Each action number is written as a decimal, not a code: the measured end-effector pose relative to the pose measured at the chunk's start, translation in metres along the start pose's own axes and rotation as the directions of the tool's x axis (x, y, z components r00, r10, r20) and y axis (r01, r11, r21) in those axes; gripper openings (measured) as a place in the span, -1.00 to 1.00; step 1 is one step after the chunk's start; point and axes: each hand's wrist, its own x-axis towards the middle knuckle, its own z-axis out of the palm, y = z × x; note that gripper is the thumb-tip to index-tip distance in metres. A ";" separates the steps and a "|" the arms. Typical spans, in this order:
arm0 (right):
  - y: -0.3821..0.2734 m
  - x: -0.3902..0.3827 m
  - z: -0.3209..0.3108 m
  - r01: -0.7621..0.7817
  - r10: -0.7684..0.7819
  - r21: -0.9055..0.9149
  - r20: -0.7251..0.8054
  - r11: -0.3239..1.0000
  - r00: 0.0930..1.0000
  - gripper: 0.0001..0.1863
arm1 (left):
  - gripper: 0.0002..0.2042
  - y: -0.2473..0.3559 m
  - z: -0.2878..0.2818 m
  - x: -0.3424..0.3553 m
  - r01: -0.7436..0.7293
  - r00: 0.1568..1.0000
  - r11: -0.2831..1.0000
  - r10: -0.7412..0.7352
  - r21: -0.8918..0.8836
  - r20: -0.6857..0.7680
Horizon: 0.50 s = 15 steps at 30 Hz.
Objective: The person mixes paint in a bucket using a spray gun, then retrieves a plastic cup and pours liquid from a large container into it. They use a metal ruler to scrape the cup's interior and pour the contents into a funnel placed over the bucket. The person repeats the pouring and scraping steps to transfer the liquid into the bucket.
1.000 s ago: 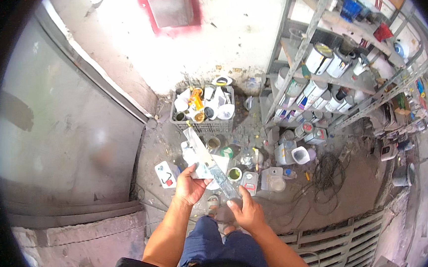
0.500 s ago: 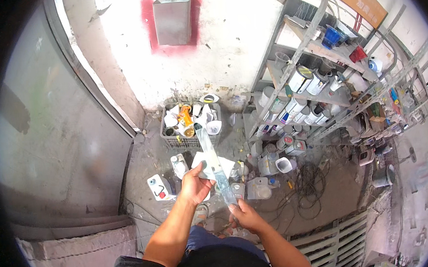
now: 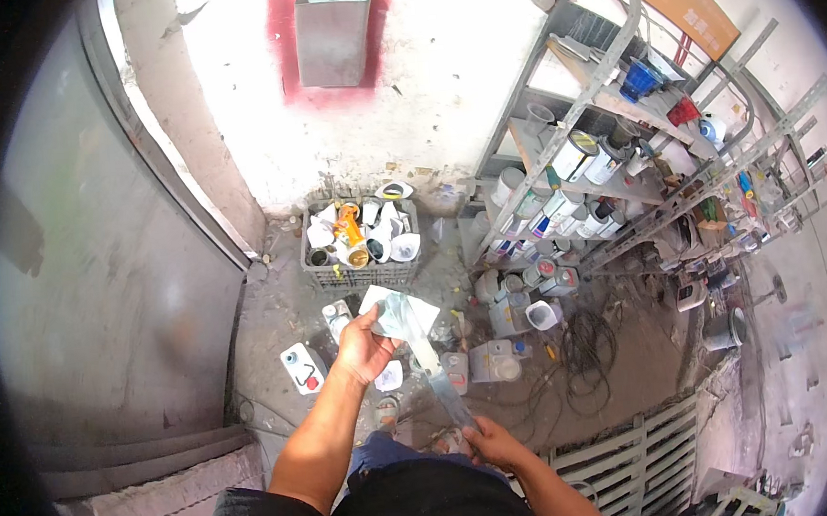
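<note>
Right hand [image 3: 494, 446]: closed, thumb and fingers pinching the near end of a flat strip [image 3: 424, 353]; held so close to its tip, it could twist or pivot if the far end is knocked or pressed.
Flat strip: angled from the right hand up and away toward the left one, above the floor; it looks thin, so uneven pressure might bow it, and its edges may be hard on skin if it slides.
Left hand [image 3: 364, 350]: fingers curled beside the strip's far part, thumb raised; I cannot tell whether it grips the strip, so the far end may be poorly supported.
White sheet [image 3: 420, 309]: behind the strip's far end; whether held or lying lower is unclear. If loose, a brush of the strip could shift it.
Sandal [image 3: 387, 410]: on a foot below the hands; a dropped strip could land there.
White tub [image 3: 389, 376]: just ahead of the foot; a forward step might tip it.
Plastic jugs [image 3: 494, 362]: on the floor to the right, equally easy to kick.
Black cable [image 3: 587, 342]: looped beyond them, a snag for a sidestep.
Crate [image 3: 362, 276]: heaped with containers near the wall; a bump could spill the top ones.
</note>
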 end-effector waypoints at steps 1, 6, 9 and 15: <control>0.009 0.001 0.000 0.008 -0.008 0.032 -0.008 0.999 1.000 -0.66 | -0.69 0.003 0.000 0.002 0.004 1.000 1.000 -0.004 -0.004 0.006; 0.024 -0.026 -0.006 0.097 -0.092 0.073 -0.072 0.993 0.993 -0.53 | -0.69 0.022 0.007 0.013 0.052 0.998 0.999 -0.053 0.007 0.044; 0.009 -0.053 -0.011 0.096 -0.154 -0.221 -0.264 0.970 0.952 -0.48 | -0.69 0.033 0.009 0.016 0.054 0.997 0.997 -0.057 0.054 0.045; -0.067 -0.033 -0.012 -0.031 -0.376 -0.641 -0.488 0.767 0.788 -0.41 | -0.67 0.029 0.012 0.010 0.070 0.997 0.997 -0.071 0.029 0.035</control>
